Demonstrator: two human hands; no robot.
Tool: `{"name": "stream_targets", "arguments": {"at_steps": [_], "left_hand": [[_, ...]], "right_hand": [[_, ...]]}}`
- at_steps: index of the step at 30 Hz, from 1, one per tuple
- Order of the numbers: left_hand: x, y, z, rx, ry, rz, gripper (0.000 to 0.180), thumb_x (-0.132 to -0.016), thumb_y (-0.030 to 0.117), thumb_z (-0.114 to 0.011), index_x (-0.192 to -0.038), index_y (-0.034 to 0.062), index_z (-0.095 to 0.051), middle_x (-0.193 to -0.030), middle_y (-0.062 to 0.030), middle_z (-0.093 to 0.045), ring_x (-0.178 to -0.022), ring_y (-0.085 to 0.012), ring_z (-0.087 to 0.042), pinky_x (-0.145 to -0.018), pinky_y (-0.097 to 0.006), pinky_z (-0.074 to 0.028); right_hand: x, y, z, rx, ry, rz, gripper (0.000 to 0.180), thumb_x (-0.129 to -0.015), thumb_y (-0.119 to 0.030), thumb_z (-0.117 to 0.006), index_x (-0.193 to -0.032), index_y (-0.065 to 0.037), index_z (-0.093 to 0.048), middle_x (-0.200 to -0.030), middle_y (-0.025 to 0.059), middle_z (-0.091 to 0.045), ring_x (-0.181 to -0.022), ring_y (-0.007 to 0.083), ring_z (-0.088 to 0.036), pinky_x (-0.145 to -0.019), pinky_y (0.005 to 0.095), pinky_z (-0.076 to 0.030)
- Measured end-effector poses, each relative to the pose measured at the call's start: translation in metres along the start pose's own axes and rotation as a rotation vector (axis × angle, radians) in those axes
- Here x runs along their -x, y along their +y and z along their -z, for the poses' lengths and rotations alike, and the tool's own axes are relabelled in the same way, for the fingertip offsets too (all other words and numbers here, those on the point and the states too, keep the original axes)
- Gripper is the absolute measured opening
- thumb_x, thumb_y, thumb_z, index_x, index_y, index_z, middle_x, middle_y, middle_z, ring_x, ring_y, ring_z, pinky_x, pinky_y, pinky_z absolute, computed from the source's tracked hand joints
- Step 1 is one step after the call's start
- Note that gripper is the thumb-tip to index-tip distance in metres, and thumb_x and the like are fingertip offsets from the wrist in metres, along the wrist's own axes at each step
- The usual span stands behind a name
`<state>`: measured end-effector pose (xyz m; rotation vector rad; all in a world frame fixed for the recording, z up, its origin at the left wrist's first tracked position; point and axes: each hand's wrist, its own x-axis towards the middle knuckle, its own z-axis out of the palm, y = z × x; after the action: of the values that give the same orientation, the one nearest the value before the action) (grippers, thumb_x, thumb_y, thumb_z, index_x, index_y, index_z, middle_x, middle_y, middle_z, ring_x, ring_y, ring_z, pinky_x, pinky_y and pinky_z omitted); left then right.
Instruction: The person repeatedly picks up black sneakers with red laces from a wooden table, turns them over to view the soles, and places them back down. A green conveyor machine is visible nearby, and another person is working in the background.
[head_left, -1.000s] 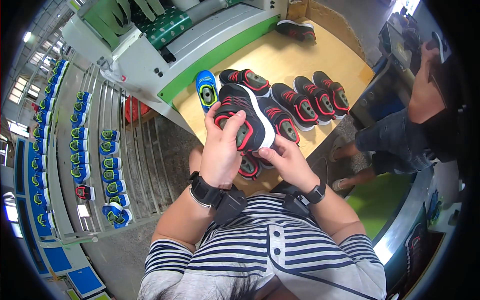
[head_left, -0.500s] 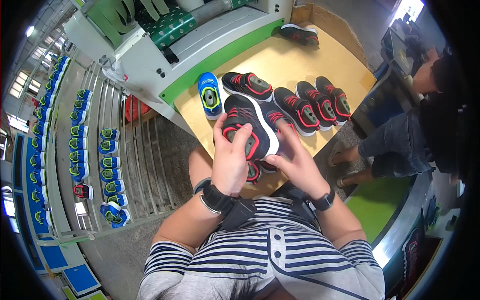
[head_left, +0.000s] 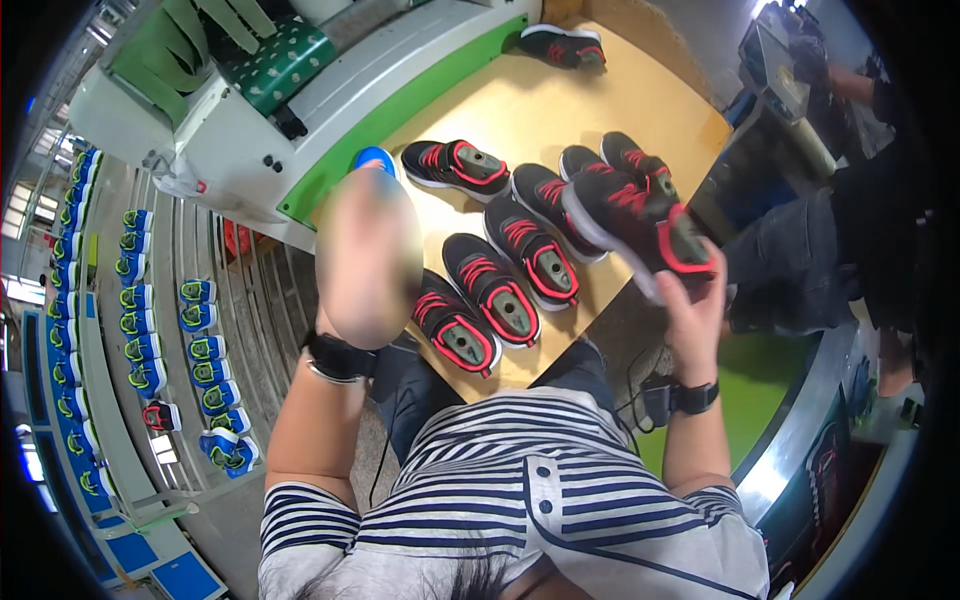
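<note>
My right hand (head_left: 694, 303) is shut on a black shoe with red trim and a white sole (head_left: 636, 222), holding it out to the right above the edge of the tan wooden table (head_left: 520, 100). My left hand (head_left: 366, 258) is raised over the table's left edge and badly blurred, so its fingers cannot be made out. It hangs just below a blue shoe (head_left: 375, 158). Several matching black and red shoes (head_left: 505, 290) lie in a row on the table between my hands.
A white and green machine (head_left: 250, 120) stands behind the table. One more black shoe (head_left: 560, 45) lies at the far end. Racks of blue and green shoes (head_left: 140, 310) line the left. Another person (head_left: 850, 230) sits at the right.
Both hands held the shoe together in front of me. Now my left hand has come off it and swung left, while my right hand has carried the shoe out to the right.
</note>
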<state>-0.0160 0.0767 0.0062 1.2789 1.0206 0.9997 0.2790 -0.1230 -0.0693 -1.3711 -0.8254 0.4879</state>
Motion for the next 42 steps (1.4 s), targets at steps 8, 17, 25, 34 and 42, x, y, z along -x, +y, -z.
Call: {"name": "stream_targets", "arguments": {"at_steps": [8, 17, 25, 34, 42], "left_hand": [[0.020, -0.043, 0.036, -0.434, -0.124, 0.004, 0.045, -0.099, 0.010, -0.063, -0.142, 0.0051, -0.055, -0.162, -0.0125, -0.038, -0.152, -0.0233, -0.031, -0.121, -0.036, -0.024], [0.047, -0.072, 0.008, -0.666, -0.432, -0.088, 0.050, -0.101, 0.022, -0.063, -0.147, 0.0056, -0.051, -0.161, -0.0205, -0.040, -0.151, -0.0337, -0.034, -0.123, -0.044, -0.025], [0.055, -0.082, -0.002, -0.889, -0.443, -0.118, 0.058, -0.098, 0.034, -0.066, -0.149, 0.0117, -0.052, -0.160, -0.0127, -0.044, -0.150, -0.0314, -0.038, -0.122, -0.060, -0.011], [0.038, -0.055, -0.006, -0.922, -0.558, -0.135, 0.055, -0.097, 0.031, -0.069, -0.145, 0.0099, -0.054, -0.150, -0.0167, -0.052, -0.139, -0.0318, -0.049, -0.121, -0.051, -0.024], [-0.138, -0.013, -0.088, -1.013, -0.542, -0.624, 0.046, -0.088, 0.018, -0.074, -0.130, 0.0039, -0.061, -0.143, -0.0178, -0.055, -0.133, -0.0391, -0.051, -0.111, -0.046, -0.041]], "right_hand": [[-0.060, 0.034, 0.065, 0.002, 0.506, 0.130, 0.051, -0.092, -0.003, -0.076, -0.136, -0.002, -0.050, -0.123, 0.0059, -0.060, -0.111, 0.0146, -0.059, -0.097, 0.0285, -0.047], [-0.136, 0.128, 0.078, 0.221, 0.120, -0.059, 0.073, -0.087, -0.030, -0.083, -0.143, -0.003, -0.045, -0.120, 0.0153, -0.064, -0.112, 0.0219, -0.063, -0.099, 0.0353, -0.049], [-0.141, 0.110, 0.058, 0.381, 0.113, 0.027, 0.068, -0.087, -0.027, -0.082, -0.142, 0.000, -0.054, -0.134, 0.0172, -0.064, -0.124, 0.0247, -0.062, -0.107, 0.0351, -0.046], [-0.141, 0.101, 0.061, 0.344, 0.082, -0.049, 0.060, -0.089, -0.020, -0.079, -0.139, -0.002, -0.050, -0.130, 0.0157, -0.062, -0.124, 0.0249, -0.059, -0.106, 0.0364, -0.045], [-0.136, 0.118, 0.065, 0.253, 0.094, -0.010, 0.062, -0.091, -0.017, -0.077, -0.144, -0.001, -0.048, -0.133, 0.0158, -0.060, -0.125, 0.0253, -0.057, -0.108, 0.0371, -0.044]]}}
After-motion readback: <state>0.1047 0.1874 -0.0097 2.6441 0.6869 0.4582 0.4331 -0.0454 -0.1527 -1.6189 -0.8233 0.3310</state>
